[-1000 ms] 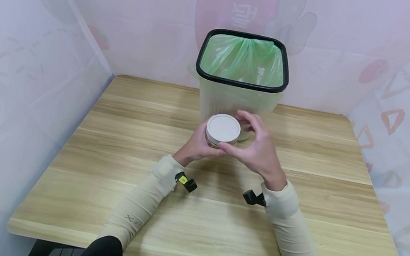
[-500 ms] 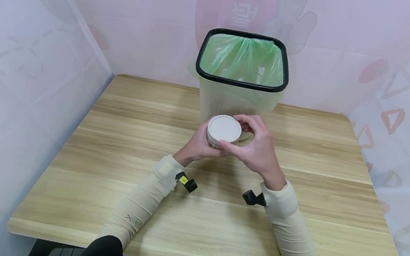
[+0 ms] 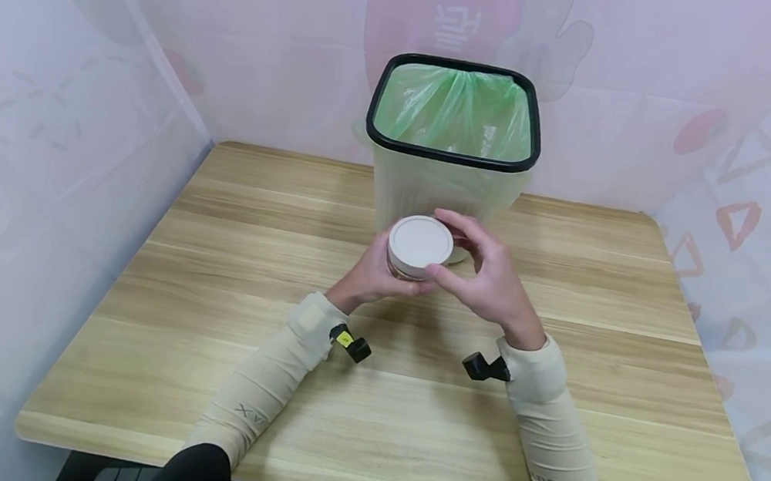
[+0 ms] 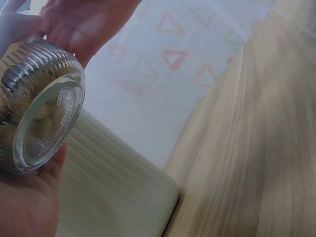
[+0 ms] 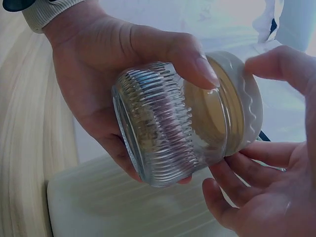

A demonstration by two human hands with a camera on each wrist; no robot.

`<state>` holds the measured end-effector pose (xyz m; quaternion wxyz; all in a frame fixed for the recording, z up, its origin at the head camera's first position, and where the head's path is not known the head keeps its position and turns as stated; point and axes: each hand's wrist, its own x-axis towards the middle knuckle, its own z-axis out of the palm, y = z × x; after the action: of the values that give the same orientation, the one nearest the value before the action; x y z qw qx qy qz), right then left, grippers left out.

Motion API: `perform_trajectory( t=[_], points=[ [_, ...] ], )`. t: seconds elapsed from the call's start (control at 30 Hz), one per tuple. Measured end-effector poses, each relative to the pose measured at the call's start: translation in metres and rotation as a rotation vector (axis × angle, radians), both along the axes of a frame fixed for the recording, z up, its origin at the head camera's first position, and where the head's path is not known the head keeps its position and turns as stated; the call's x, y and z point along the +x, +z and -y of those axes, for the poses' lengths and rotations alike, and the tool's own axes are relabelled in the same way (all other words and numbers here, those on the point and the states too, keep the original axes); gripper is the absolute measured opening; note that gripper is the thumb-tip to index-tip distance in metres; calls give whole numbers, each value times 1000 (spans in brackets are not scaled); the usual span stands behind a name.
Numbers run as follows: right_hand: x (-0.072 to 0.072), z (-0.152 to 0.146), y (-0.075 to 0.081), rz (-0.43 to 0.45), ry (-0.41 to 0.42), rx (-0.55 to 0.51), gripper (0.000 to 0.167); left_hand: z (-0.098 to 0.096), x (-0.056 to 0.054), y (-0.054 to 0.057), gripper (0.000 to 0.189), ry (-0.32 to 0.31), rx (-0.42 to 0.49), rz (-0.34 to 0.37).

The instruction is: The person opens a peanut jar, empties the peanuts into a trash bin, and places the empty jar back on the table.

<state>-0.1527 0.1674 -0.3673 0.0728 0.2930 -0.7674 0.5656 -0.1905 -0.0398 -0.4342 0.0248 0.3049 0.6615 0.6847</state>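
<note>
A ribbed clear glass jar with a white screw lid is held above the table, in front of the bin. My left hand grips the glass body from the left, its thumb lying near the jar's shoulder. Tan, rounded pieces show through the glass in the left wrist view. On the other side, my right hand pinches the lid, thumb at the near edge and fingers at the far edge. The lid sits on the jar's mouth.
Behind the hands stands a pale bin with a black rim and a green bag liner. Wooden tabletop spreads to both sides. Patterned curtains hang at the back and sides.
My right hand's thumb and fingers have shifted around the lid edge, and its wrist has turned slightly. My left hand and the jar stay nearly in place.
</note>
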Motion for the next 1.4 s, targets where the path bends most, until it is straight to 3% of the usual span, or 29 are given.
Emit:
perform_trajectory(
  t=[0.17, 0.43, 0.6, 0.77, 1.2, 1.4],
  points=[
    [3, 2, 1, 13, -19, 59, 74, 0, -1, -1, 95, -8, -9, -3],
    [12, 18, 0, -114, -312, 166, 91, -3, -2, -2, 87, 17, -21, -7],
    [14, 26, -3, -201, -404, 189, 87, -3, -1, -2, 90, 20, -41, 10],
    [13, 27, -6, -195, -413, 191, 80, -3, -1, -3, 91, 13, -46, 9],
    [10, 18, -3, -172, -334, 160, 76, -3, -2, -4, 93, -10, -26, -14],
    [9, 14, 0, -175, -333, 144, 74, -4, -3, -4, 107, -30, -33, -5]
  ],
)
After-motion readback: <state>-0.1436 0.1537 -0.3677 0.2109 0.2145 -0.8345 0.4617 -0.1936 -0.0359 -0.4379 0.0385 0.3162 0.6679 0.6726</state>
